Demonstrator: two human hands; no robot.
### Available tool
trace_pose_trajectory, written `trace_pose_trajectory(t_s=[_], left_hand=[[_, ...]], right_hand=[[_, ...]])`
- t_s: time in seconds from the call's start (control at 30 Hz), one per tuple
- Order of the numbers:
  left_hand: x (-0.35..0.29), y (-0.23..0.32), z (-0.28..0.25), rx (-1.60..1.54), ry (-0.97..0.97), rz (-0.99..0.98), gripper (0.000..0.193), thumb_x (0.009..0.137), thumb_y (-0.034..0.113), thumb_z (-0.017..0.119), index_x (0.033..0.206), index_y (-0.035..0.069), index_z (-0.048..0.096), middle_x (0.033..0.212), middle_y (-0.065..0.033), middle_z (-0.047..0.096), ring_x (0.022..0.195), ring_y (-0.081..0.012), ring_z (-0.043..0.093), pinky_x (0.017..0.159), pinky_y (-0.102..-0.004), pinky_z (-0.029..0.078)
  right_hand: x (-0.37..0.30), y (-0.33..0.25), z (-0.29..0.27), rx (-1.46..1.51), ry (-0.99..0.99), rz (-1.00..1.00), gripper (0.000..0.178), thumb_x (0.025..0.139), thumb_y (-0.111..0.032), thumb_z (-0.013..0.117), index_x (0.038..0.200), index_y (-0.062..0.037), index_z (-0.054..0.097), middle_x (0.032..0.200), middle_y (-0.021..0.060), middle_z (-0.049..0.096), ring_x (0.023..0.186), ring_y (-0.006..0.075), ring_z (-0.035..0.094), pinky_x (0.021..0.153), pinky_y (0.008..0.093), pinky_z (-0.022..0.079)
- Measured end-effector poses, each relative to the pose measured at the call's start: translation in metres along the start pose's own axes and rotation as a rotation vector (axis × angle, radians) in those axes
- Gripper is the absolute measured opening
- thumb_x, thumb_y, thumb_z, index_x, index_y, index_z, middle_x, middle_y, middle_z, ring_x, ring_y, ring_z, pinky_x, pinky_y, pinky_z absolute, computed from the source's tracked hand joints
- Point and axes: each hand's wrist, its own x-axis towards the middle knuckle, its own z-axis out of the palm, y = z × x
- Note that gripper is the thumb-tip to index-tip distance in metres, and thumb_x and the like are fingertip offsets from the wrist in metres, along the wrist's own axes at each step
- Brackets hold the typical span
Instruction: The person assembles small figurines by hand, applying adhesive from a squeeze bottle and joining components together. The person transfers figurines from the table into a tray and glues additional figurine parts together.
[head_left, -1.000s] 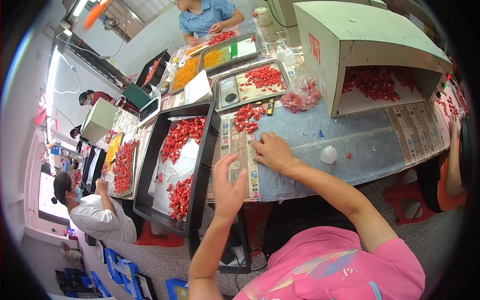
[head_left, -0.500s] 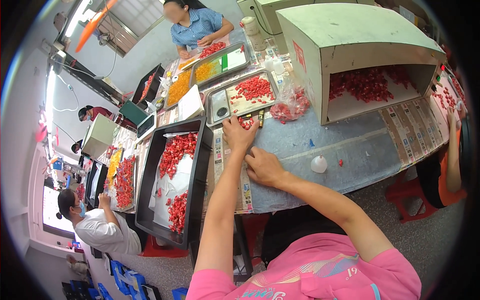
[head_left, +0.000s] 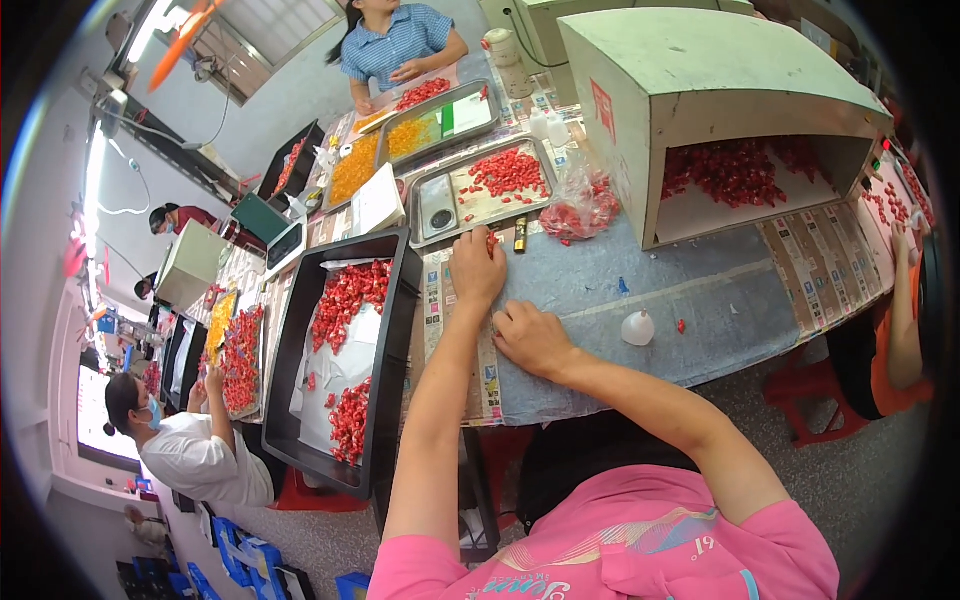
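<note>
My left hand (head_left: pixel 478 268) is curled at the near edge of a metal tray, with small red pieces (head_left: pixel 491 240) showing at its fingertips. Just beside it on the table lies a small dark and gold cylinder (head_left: pixel 520 236). Nearer to me, my right hand (head_left: pixel 532 338) rests on the blue-grey table cover (head_left: pixel 600 345) with its fingers curled under; anything inside them is hidden. The metal tray (head_left: pixel 415 232) holds many glossy red pieces (head_left: pixel 508 173) and a scale-like device with a round dark disc (head_left: pixel 438 208).
A black bin (head_left: pixel 398 330) with red pieces stands left of my arms. A clear bag of red pieces (head_left: pixel 582 208), a white squeeze bottle (head_left: pixel 637 328) and a big pale metal box (head_left: pixel 610 130) are to the right. Co-workers sit across (head_left: pixel 400 45), left (head_left: pixel 200 455) and right (head_left: pixel 905 320).
My left hand has drawn its spread fingers together over the red pieces beside the tray, and few of them now show. My right hand has hardly moved. The co-worker across has shifted.
</note>
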Motion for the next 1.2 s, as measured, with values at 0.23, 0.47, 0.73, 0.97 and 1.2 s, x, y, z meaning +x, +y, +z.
trace_pose_trajectory(t_s=[0.23,0.47,0.73,0.97,1.2], left_hand=[[-0.019,0.006,-0.010,0.053,-0.048,0.077,0.009,0.077,0.015,0.061,0.082,0.008,0.059,0.081,-0.0135,0.054,0.080,-0.0328,0.055,0.062,-0.0451,0.047],[-0.021,0.003,-0.012,0.124,-0.158,-0.031,0.013,0.077,0.013,0.058,0.088,0.009,0.064,0.091,-0.0148,0.058,0.089,-0.0344,0.057,0.067,-0.0418,0.053],[-0.014,0.001,-0.019,-0.112,-0.135,-0.168,0.014,0.079,0.013,0.058,0.089,0.007,0.065,0.095,-0.0176,0.059,0.088,-0.0338,0.061,0.071,-0.0435,0.051],[0.008,-0.037,-0.054,-0.926,0.019,-0.608,0.010,0.081,0.012,0.062,0.090,0.008,0.064,0.061,-0.0050,0.056,0.053,-0.0169,0.055,0.046,-0.0315,0.044],[-0.004,-0.077,-0.211,-1.085,-0.234,-0.821,0.019,0.086,0.015,0.063,0.102,0.006,0.065,0.069,0.0014,0.057,0.046,-0.0045,0.044,0.040,-0.0205,0.034]], right_hand=[[0.000,-0.002,-0.012,-0.021,0.006,-0.041,0.020,0.074,-0.018,0.067,0.082,-0.0072,0.053,0.080,0.0086,0.052,0.075,0.0276,0.057,0.060,0.0397,0.050],[-0.001,-0.003,-0.013,-0.009,-0.017,-0.106,0.020,0.073,-0.015,0.068,0.085,-0.0060,0.055,0.083,0.0099,0.054,0.075,0.0295,0.059,0.062,0.0398,0.050],[0.001,0.003,-0.030,0.299,0.142,0.148,0.017,0.074,-0.013,0.071,0.086,-0.0031,0.063,0.082,0.0127,0.060,0.072,0.0289,0.061,0.065,0.0346,0.049],[0.010,-0.010,-0.038,0.454,0.170,0.292,0.019,0.076,-0.016,0.072,0.086,-0.0019,0.065,0.077,0.0089,0.064,0.067,0.0176,0.061,0.064,0.0294,0.048],[0.012,-0.016,-0.069,0.917,-0.014,0.722,0.018,0.082,-0.023,0.070,0.087,-0.0064,0.066,0.063,-0.0047,0.054,0.050,0.0020,0.046,0.042,0.0185,0.034]])
